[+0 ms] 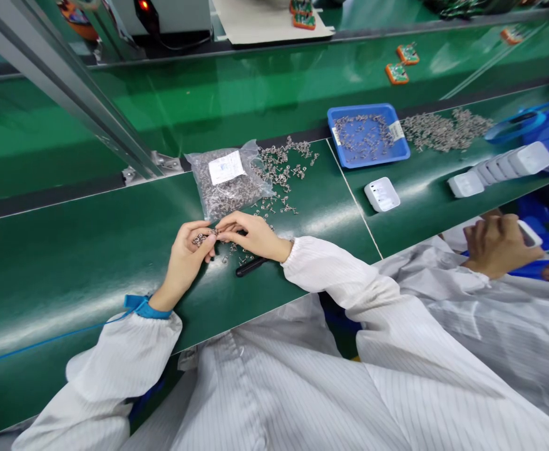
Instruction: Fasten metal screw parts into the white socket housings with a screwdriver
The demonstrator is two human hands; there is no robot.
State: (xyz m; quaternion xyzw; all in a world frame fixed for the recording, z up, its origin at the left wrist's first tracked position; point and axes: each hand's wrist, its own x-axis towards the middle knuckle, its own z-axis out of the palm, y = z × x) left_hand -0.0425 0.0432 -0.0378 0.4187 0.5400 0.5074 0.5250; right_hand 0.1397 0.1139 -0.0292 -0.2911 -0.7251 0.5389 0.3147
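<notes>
From above and short of the screw bag (222,193), the head camera faces forward and down, fairly near the workbench (62,269).

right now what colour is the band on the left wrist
Blue: the band shows best in the head view, the only one here.

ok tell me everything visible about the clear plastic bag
The wrinkled, clear plastic bag lies on the green bench, packed with small metallic parts. A white label sits on its upper side, its print too small to read. Loose parts are scattered along its right side. The left hand and right hand are just in front of its near edge; contact is unclear.
</notes>
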